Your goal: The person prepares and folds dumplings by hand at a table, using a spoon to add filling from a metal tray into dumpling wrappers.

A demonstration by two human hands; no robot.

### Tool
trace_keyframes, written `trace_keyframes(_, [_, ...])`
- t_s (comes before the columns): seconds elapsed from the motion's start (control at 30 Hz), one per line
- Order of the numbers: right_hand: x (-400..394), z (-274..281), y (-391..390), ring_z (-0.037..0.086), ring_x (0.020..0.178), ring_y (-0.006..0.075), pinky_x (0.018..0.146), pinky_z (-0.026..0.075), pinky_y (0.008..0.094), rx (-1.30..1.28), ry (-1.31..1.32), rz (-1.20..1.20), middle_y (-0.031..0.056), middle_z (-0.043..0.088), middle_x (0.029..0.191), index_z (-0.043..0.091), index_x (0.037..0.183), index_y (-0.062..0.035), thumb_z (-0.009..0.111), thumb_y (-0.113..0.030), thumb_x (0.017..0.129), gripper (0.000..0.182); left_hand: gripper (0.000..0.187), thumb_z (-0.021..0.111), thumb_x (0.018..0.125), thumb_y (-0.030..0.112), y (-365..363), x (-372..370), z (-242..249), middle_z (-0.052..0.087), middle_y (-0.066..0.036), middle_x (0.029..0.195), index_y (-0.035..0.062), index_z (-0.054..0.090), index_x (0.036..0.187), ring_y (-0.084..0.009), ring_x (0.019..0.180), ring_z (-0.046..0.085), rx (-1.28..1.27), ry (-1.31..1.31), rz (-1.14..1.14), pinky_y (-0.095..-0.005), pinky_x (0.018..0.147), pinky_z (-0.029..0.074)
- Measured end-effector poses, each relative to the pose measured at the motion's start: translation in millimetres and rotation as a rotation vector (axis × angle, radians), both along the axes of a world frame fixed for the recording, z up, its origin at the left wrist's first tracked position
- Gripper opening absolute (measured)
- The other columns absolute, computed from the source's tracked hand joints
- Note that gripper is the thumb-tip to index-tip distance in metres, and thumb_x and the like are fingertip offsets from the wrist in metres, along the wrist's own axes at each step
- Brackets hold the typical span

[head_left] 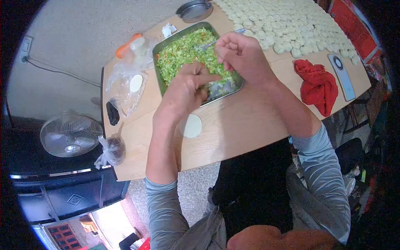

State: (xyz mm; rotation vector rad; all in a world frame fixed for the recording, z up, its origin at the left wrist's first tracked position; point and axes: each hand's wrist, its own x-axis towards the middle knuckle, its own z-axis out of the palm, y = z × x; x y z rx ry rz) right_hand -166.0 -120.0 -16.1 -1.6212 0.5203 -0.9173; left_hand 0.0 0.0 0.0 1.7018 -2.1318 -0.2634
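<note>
A rectangular metal tray (161, 85) holds chopped green vegetables (179, 54) with orange bits. My left hand (189, 87) is over the tray's near side, one finger stretched toward the right and the others bent apart from it. Above the tray's right edge, my right hand (241, 54) has its fingertips pinched together; I cannot tell what is between them. A metal spoon (208, 44) rests in the filling, its handle passing behind my right hand. On the table just below my left wrist lies a round white dough wrapper (192, 126).
Many pale dumplings (283, 25) cover the far right. A red cloth (316, 85) and a phone (341, 77) lie to the right. At left are plastic bags (125, 85), another wrapper (136, 83), a carrot (127, 46) and a tied bag (111, 151). Behind the tray stands a round pan (194, 11).
</note>
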Motion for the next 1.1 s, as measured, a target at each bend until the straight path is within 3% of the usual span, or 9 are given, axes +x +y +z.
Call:
trace_keyframes(0.27, [-3.1,-4.5,-0.7,0.054,0.059,0.0036,0.052,0.045,0.0195,-0.054,0.069,0.027,-0.0007,0.061,0.073,0.062,0.095,-0.0033,0.06,-0.011,0.093,0.008,0.037,0.07,0.067,-0.004,7.9,0.4,1.8,0.061,-0.01,0.094,0.0111,0.073,0.1,-0.0278,0.09,0.062,0.049,-0.054,0.117,-0.0386,0.08,0.052])
trace_keyframes(0.37, [-1.6,-5.9,-1.7,0.054,0.06,0.0038,0.052,0.045,0.0195,-0.044,0.076,0.036,-0.0007,0.061,0.073,0.062,0.095,-0.0037,0.061,-0.011,0.093,0.008,0.02,0.068,0.071,-0.001,13.9,7.6,9.8,0.063,-0.013,0.087,0.0073,0.073,0.089,-0.0288,0.078,0.066,0.103,-0.186,0.254,-0.0398,0.074,0.055])
trace_keyframes(0.57, [0.6,-4.0,0.1,0.058,0.057,0.0069,0.053,0.048,0.024,-0.09,0.045,0.006,0.0027,0.064,0.069,0.061,0.092,-0.0009,0.059,-0.013,0.093,0.012,0.011,0.065,0.074,-0.002,13.4,21.6,20.6,0.067,-0.016,0.083,0.0009,0.069,0.084,-0.0257,0.063,0.066,-0.004,0.154,0.317,-0.0349,0.063,0.054])
trace_keyframes(0.67, [1.6,-3.8,-0.3,0.057,0.056,0.0076,0.053,0.048,0.0245,-0.087,0.069,-0.002,0.0036,0.064,0.069,0.062,0.093,-0.0003,0.057,-0.014,0.094,0.015,0.01,0.065,0.077,0.0,11.1,22.2,21.8,0.066,-0.016,0.085,-0.0007,0.068,0.087,-0.0251,0.066,0.066,-0.069,0.166,0.389,-0.0354,0.064,0.054])
trace_keyframes(0.77, [2.7,-4.6,-0.7,0.057,0.055,0.0081,0.052,0.048,0.0251,-0.073,0.036,-0.005,0.0043,0.064,0.069,0.062,0.094,0.0006,0.056,-0.015,0.095,0.017,0.014,0.066,0.079,0.0,5.2,18.2,19.3,0.066,-0.016,0.088,-0.0005,0.068,0.093,-0.0261,0.07,0.067,-0.224,0.155,0.245,-0.0347,0.065,0.054])
trace_keyframes(0.87, [2.8,-0.3,1.9,0.054,0.058,0.0048,0.052,0.045,0.0201,-0.003,0.024,-0.01,0.0015,0.062,0.073,0.063,0.1,0.0005,0.054,-0.009,0.096,0.013,0.018,0.07,0.078,0.003,-4.0,-1.7,14.0,0.065,-0.016,0.094,0.0017,0.068,0.097,-0.0292,0.083,0.066,-0.126,0.246,0.089,-0.0364,0.073,0.054])
trace_keyframes(0.97, [6.0,-9.3,-0.7,0.054,0.058,0.0047,0.052,0.045,0.0205,-0.034,-0.027,-0.017,0.0015,0.062,0.073,0.063,0.101,0.0012,0.055,-0.008,0.095,0.013,0.022,0.074,0.076,0.008,-22.1,-11.9,-2.2,0.064,-0.015,0.099,0.0031,0.069,0.098,-0.0327,0.094,0.063,-0.204,0.0,-0.12,-0.0404,0.083,0.052])
trace_keyframes(1.0, [6.2,-10.3,-0.6,0.054,0.059,0.0047,0.052,0.045,0.0206,-0.055,-0.015,-0.02,0.0015,0.062,0.073,0.063,0.101,0.0013,0.055,-0.008,0.095,0.013,0.026,0.075,0.075,0.012,-21.5,-19.7,-4.6,0.062,-0.015,0.102,0.0046,0.069,0.099,-0.0351,0.101,0.06,-0.177,-0.014,-0.077,-0.0446,0.088,0.05])
trace_keyframes(1.1, [6.2,-10.2,-0.2,0.054,0.059,0.0048,0.052,0.046,0.021,-0.06,0.014,-0.021,0.0016,0.062,0.073,0.063,0.101,0.0017,0.056,-0.008,0.095,0.013,0.026,0.073,0.077,0.007,-24.1,-26.4,-1.9,0.061,-0.014,0.107,0.0057,0.068,0.102,-0.0361,0.096,0.062,-0.163,-0.134,-0.038,-0.043,0.083,0.052])
